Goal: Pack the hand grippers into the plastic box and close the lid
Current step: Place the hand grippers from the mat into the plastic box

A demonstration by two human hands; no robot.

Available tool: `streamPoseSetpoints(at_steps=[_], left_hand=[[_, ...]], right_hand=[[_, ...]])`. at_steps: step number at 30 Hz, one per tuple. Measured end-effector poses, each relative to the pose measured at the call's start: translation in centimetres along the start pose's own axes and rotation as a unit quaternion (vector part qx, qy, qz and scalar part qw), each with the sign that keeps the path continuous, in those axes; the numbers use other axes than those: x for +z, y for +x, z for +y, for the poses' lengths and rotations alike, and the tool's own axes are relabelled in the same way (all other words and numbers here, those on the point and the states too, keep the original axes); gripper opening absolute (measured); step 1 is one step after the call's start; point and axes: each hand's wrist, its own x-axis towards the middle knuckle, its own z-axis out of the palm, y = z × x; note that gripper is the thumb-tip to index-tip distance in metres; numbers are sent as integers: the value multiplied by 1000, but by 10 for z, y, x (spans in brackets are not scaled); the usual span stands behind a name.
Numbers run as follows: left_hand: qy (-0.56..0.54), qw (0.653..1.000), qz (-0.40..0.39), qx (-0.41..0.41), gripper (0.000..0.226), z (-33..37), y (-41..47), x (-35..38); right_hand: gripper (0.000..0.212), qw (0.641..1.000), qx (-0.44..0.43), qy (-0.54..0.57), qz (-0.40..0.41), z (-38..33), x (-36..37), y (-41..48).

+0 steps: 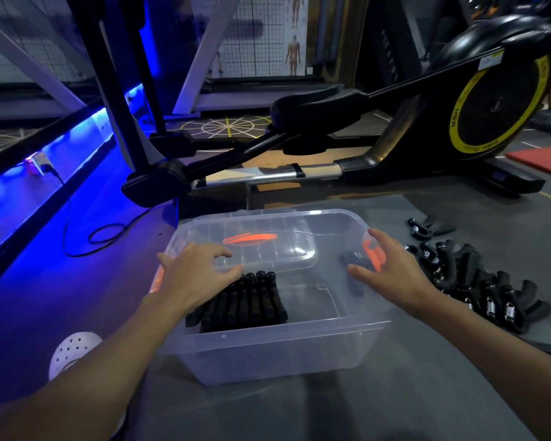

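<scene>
Shoe: a white perforated shoe (74, 354) lies on the floor at the near left, below the left forearm and outside the box.
Plastic box: the clear plastic box (268, 348) stands on a grey mat (395, 393), between the two hands, its top open.
Packed grippers: a row of black hand grippers (242, 302) lies side by side on the box floor, just under and right of the left hand; the right half of the floor is bare.
Left hand: the left hand (194, 272) rests over the left rim, fingers spread and loose, fingertips touching the near edge of the lid; it clamps nothing.
Right hand: the right hand (392, 265) sits at the right rim, fingers apart and open, palm beside an orange latch (374, 254); whether it presses on the wall I cannot tell.
Lid: the clear lid (268, 243) lies tilted inside the far part of the box, beyond the left fingertips, with an orange handle (248, 238) on it.
Loose grippers: a pile of black spring grippers (477, 281) lies on the mat outside the box, right of the right hand.
Machine: a black exercise machine with a yellow-ringed wheel (497, 100) stands beyond the box.
</scene>
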Motion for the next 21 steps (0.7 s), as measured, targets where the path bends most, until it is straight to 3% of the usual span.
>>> streamPoseSetpoints(at_steps=[21], left_hand=[[17, 998, -26, 55, 48, 41, 0, 17]], right_hand=[[87, 999, 42, -2, 19, 37, -24, -20]])
